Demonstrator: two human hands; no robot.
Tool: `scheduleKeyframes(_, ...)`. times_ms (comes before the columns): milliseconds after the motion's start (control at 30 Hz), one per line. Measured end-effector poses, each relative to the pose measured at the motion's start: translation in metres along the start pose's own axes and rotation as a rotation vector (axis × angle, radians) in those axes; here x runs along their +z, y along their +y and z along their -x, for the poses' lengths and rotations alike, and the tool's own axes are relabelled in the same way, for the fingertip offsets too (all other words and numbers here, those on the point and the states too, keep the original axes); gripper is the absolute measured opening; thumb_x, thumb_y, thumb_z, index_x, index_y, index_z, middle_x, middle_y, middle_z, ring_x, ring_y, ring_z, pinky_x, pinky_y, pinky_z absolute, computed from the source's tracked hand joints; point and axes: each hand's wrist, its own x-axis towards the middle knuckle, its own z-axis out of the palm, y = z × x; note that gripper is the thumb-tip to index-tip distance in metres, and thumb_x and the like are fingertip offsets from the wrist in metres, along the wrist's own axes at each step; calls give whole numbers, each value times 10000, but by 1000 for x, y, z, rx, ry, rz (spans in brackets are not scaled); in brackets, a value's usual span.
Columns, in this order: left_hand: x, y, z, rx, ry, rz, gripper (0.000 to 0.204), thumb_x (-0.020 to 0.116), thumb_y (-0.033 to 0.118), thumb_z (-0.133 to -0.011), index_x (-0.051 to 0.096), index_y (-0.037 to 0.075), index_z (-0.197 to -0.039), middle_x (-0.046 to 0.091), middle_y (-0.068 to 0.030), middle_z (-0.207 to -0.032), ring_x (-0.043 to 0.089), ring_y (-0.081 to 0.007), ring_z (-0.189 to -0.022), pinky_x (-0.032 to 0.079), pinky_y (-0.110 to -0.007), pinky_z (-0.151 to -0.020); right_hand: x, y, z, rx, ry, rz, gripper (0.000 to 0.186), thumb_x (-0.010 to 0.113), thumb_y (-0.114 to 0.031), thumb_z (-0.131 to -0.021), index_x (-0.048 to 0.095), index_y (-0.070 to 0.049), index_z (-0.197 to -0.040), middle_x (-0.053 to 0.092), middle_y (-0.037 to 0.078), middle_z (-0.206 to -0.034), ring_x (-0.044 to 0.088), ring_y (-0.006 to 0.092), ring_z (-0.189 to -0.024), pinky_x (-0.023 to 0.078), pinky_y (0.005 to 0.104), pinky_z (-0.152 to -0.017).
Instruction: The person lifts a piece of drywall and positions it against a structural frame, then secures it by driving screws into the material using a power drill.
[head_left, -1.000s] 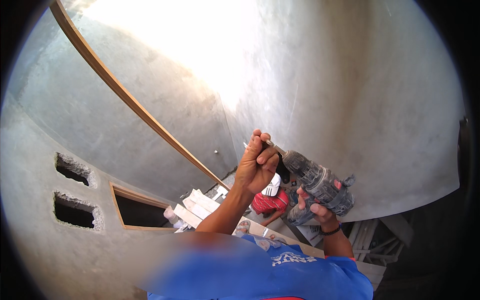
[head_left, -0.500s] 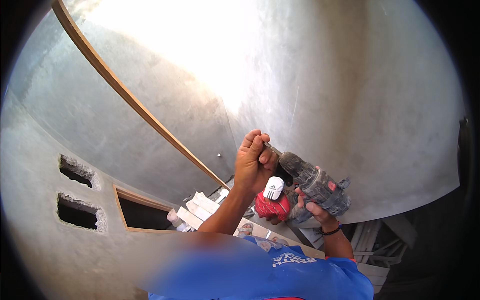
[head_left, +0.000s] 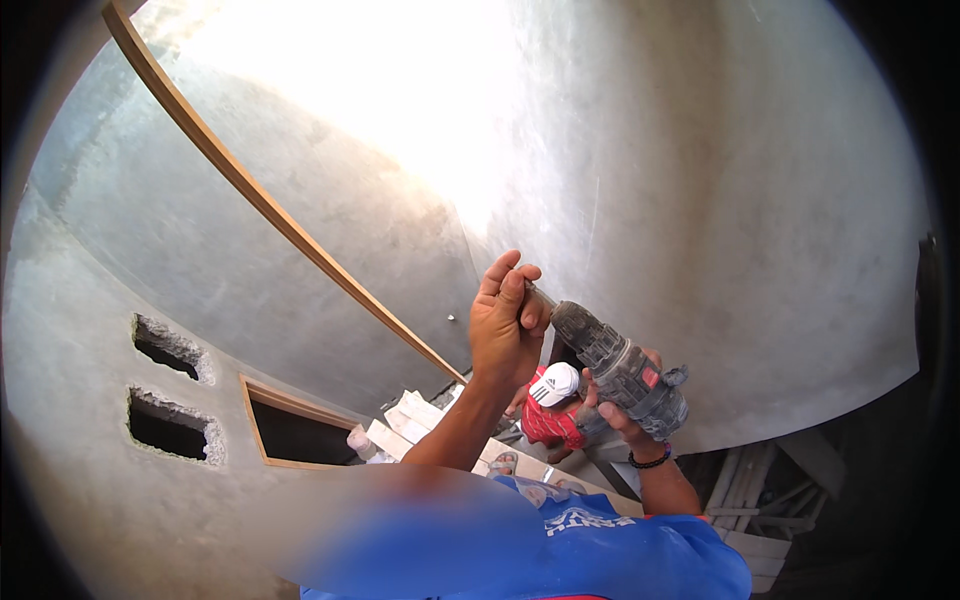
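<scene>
My right hand (head_left: 622, 418) grips a dusty grey cordless drill (head_left: 630, 370) by its handle, mostly hidden behind the tool's body. The chuck points up and left toward my left hand (head_left: 508, 325). A short metal bit (head_left: 540, 295) sticks out of the chuck, and the left thumb and fingers are closed round its far end. Whether a screw sits at the tip is hidden by the fingers. Both hands are held up in front of the grey wall, apart from it.
Below, a person in a red top and white cap (head_left: 554, 384) bends near pale planks (head_left: 410, 418). A long wooden strip (head_left: 260, 195) runs along the left wall. That wall has two rough holes (head_left: 172, 425) and a wood-framed opening (head_left: 300, 430). Stacked boards (head_left: 750, 480) lie lower right.
The drill has shifted slightly left and up, closer to my left hand, which keeps its pinch. The person below has changed posture, and the view has moved a little.
</scene>
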Motion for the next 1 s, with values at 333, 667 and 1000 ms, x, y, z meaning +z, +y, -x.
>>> scheduleKeyframes(333, 17, 13, 22, -88, -6, 130, 284, 513, 237, -968, 510, 117, -1225, 614, -49, -982, 419, -72, -528, 347, -224, -459, 43, -13, 12, 190, -72, -694, 703, 713, -467, -744, 533, 60, -1173, 615, 109, -819, 611, 196, -759, 523, 294, -670)
scheduleKeyframes(667, 65, 158, 58, 84, -177, -303, 250, 459, 236, -995, 563, 87, -1167, 464, 19, -720, 321, -56, -458, 271, -204, -361, 82, -13, -8, -91, 21, -676, 750, 566, -637, -817, 520, 42, -1132, 559, 65, -681, 538, 176, -675, 442, 279, -676)
scheduleKeyframes(1000, 203, 291, 21, 1616, -335, -2113, 281, 477, 110, -968, 580, 67, -1227, 643, -44, -801, 417, -39, -516, 354, -220, -471, 135, -53, -99, -446, -159, -1042, 370, 616, -199, -878, 500, -100, -1215, 609, 168, -1141, 621, 218, -747, 533, 338, -681)
